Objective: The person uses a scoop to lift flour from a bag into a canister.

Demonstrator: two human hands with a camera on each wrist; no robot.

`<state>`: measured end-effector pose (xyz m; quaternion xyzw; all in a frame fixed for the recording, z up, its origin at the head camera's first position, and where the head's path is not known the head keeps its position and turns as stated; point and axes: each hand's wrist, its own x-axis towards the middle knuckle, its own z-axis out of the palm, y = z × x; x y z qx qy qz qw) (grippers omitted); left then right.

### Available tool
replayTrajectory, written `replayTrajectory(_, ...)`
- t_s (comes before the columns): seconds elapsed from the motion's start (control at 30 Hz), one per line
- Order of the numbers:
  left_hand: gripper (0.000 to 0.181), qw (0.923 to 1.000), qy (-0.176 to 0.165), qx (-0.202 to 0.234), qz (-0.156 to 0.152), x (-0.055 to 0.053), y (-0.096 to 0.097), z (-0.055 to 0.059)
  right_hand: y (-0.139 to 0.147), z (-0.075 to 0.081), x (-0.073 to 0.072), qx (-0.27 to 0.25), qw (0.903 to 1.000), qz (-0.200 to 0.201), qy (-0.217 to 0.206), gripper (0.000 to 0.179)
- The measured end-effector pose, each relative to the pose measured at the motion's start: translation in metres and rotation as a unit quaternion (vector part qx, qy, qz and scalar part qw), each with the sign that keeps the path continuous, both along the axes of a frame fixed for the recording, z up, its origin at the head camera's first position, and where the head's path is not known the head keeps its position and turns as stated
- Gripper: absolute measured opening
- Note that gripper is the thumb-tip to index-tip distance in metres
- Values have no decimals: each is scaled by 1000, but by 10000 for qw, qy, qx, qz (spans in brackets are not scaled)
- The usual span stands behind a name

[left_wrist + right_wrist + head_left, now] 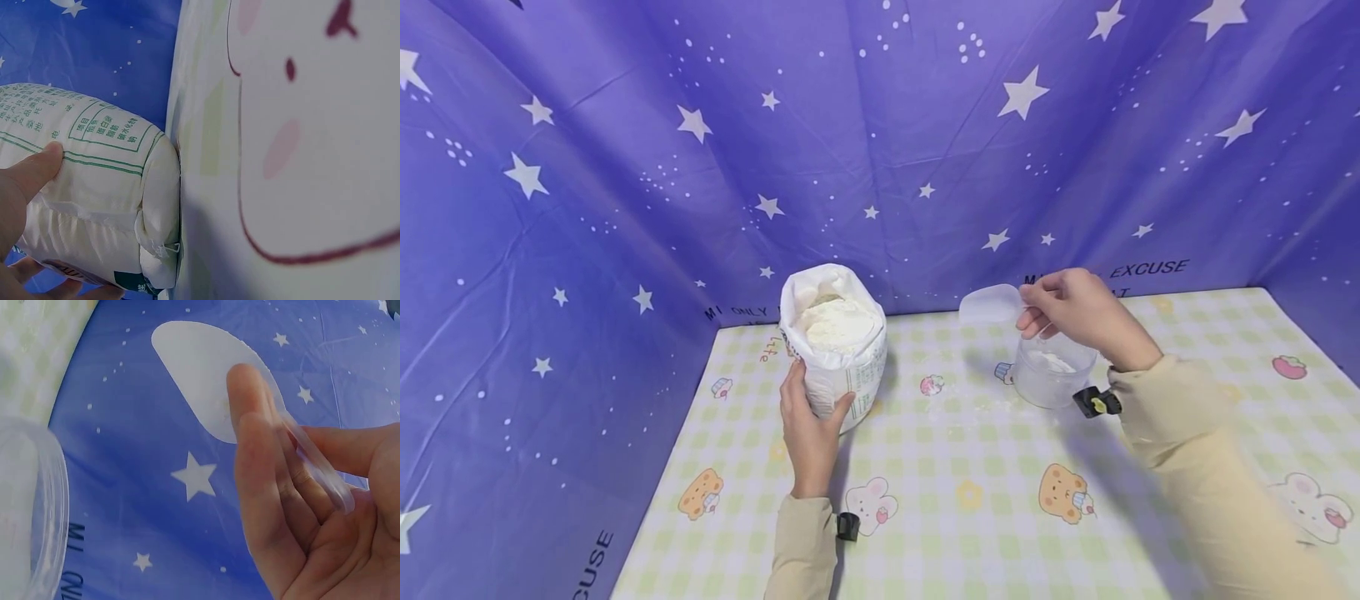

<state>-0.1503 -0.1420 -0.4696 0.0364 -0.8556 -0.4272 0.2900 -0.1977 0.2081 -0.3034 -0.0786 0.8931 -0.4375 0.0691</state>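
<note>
Nearest the camera, a beige sleeve (1210, 467) is seen; by the right hand (1071, 308), a translucent scoop (989, 304) is pinched near a clear tub (1047, 393). By the left hand (808, 429), an open powder-filled bag (859, 385) is gripped on the checked tablecloth (925, 550), backed by a starry curtain (842, 108).

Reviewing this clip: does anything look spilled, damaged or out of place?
Yes, a small spill: faint white powder is scattered on the checked tablecloth between the open bag and the clear container, nearer the container. It looks odd because the other visible powder sits inside those two. Nothing else stands out.
</note>
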Motion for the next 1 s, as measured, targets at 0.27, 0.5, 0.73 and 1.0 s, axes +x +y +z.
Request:
replayTrajectory(0.27,83,10000,-5,-15,23,-1,0,0,-19,-1,-3,-75,9999,53,56,36)
replayTrajectory(0.5,84,10000,2,-46,42,-1,0,0,-37,-3,-7,-252,9996,128,92,33)
replayTrajectory(0.73,84,10000,-24,-66,62,-1,-1,-1,-51,-5,-10,-409,9987,151,270,33)
replayTrajectory(1.0,84,10000,-39,-51,60,-1,-1,-1,-64,-11,-15,-633,9967,185,472,33)
